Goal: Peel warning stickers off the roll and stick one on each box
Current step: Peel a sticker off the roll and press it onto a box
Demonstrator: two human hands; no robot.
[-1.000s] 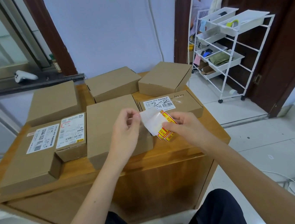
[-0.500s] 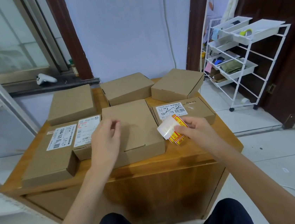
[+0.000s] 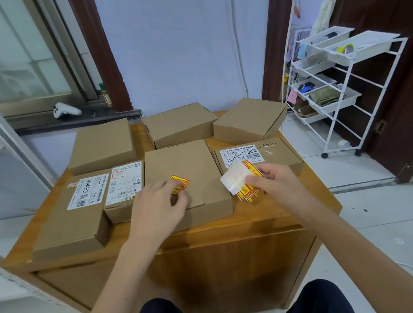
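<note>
Here a warning sticker [image 3: 179,183] is pressed onto the centre box [image 3: 196,162] by the left hand [image 3: 158,208], fingers bent; the sticker strip [image 3: 244,181] is pinched in the right hand [image 3: 277,181], and another peel is called for next.

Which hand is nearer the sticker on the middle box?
Left. The left hand has its fingertips on the sticker on the middle box; the right hand is off to the side, holding the sticker strip.

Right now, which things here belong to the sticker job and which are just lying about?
Job: sticker strip in right hand; warning sticker under left hand; centre box; other boxes.
Lying about: white controller; white rack.
</note>
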